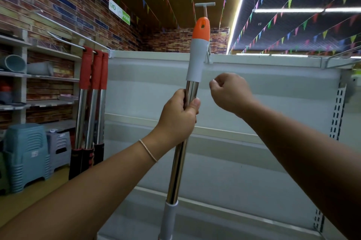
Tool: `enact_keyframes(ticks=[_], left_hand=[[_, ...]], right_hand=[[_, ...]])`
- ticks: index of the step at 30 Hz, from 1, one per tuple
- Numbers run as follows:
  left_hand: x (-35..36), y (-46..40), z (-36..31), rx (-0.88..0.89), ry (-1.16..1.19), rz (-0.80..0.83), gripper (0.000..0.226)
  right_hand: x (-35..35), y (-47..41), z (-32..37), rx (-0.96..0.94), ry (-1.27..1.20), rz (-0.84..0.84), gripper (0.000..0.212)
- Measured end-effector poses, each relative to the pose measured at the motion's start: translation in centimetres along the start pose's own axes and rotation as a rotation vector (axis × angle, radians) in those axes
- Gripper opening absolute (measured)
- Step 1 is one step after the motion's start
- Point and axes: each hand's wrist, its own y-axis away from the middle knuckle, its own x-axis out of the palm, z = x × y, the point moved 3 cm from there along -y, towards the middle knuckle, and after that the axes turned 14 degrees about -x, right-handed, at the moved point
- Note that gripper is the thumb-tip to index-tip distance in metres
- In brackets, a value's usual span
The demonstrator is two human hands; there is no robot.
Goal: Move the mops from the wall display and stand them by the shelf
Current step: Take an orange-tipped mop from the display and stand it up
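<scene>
My left hand (178,113) grips the shiny steel pole of a mop (197,60) that stands nearly upright in front of me; its handle is grey with an orange tip. My right hand (229,93) hovers just right of the pole with its fingers curled, holding nothing. Behind the mop runs a white shelf unit (254,91). At the left, three red-handled mops (92,103) with steel poles hang from a hook on the brick wall display (64,9). The mop's head is out of view below.
A grey T-shaped piece (205,4) sticks up above the shelf top behind the orange tip. Stacked blue-grey plastic stools (27,153) stand on the floor at the left. Wall shelves (15,75) above them carry grey buckets. A perforated shelf upright (337,110) is at the right.
</scene>
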Motion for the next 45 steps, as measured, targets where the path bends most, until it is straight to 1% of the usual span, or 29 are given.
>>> enact_keyframes(ticks=[7,12,15,18,22,31,37,45], left_hand=[[0.7,-1.1,0.6,-0.044,-0.045,0.015,0.010],[1.2,-1.7,0.5,-0.059,-0.024,0.040,0.012],[1.5,-2.0,0.9,-0.067,-0.013,0.059,0.014],[1.9,-2.5,1.9,-0.116,-0.015,0.091,0.015],[2.7,-3.6,3.1,-0.145,-0.058,0.081,0.014],[4.7,-7.3,5.3,-0.232,-0.093,0.133,0.014],[5.8,-9.3,6.8,-0.216,-0.110,0.125,0.017],[6.5,-11.3,7.8,-0.267,-0.082,0.162,0.019]], right_hand=[[-0.4,0.2,-0.4,0.010,0.012,0.001,0.032],[-0.3,0.6,-1.3,0.027,0.017,0.001,0.034],[0.2,0.9,-1.9,0.053,-0.001,0.023,0.034],[0.8,1.0,-2.6,0.052,0.021,0.045,0.035],[1.6,1.2,-3.6,0.065,0.022,0.064,0.038],[2.6,1.6,-6.1,0.122,0.031,0.047,0.036],[3.7,2.5,-7.8,0.174,0.049,0.080,0.032],[5.4,2.3,-8.1,0.204,0.056,0.102,0.030]])
